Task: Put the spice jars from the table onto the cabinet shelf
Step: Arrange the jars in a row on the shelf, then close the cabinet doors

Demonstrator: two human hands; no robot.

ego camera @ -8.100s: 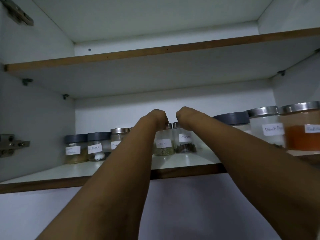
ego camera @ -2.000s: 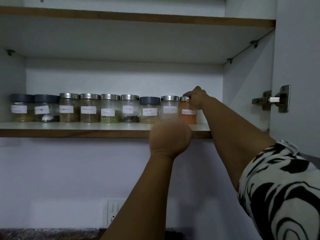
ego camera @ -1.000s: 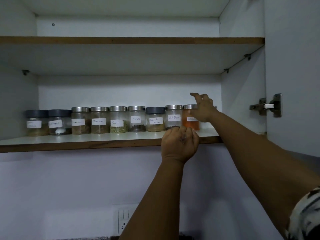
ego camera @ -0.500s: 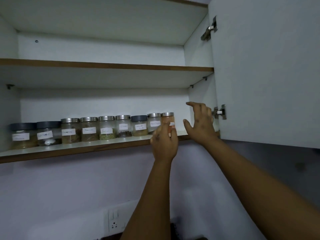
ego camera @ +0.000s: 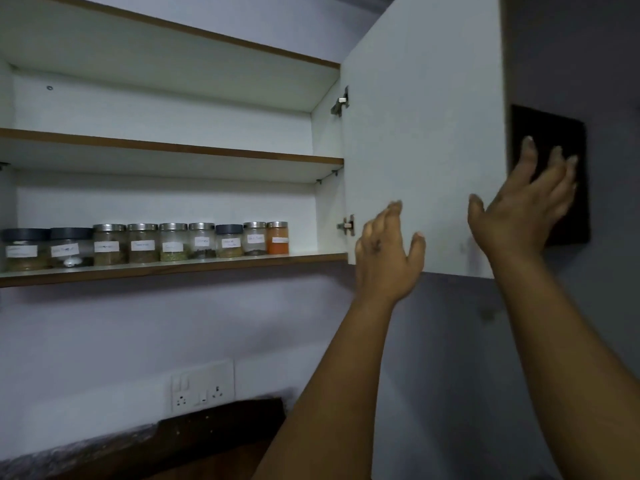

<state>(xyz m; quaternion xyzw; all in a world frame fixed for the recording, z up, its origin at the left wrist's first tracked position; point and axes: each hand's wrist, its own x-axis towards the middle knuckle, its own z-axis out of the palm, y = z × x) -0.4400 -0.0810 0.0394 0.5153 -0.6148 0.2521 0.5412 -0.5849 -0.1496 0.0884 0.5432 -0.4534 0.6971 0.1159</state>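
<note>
Several labelled spice jars (ego camera: 173, 241) stand in a row on the lower cabinet shelf (ego camera: 166, 266), from a dark-lidded jar at the far left to an orange-filled jar (ego camera: 277, 238) at the right end. Both hands are raised to the right of the shelf, in front of the open white cabinet door (ego camera: 422, 133). My left hand (ego camera: 388, 258) has spread, straight fingers near the door's lower inner face and holds nothing. At the door's outer edge is my right hand (ego camera: 519, 209), fingers straight and also empty. Whether either hand touches the door is unclear.
The upper shelf (ego camera: 173, 147) holds nothing visible. Two hinges (ego camera: 347, 226) fix the door to the cabinet's right wall. A dark panel (ego camera: 568, 140) hangs on the grey wall behind the door. A wall socket plate (ego camera: 202, 386) sits below, above a dark counter edge (ego camera: 104, 448).
Both hands left the jars and the shelf edge and moved right to the open door. The view swung right, showing more of the door.
</note>
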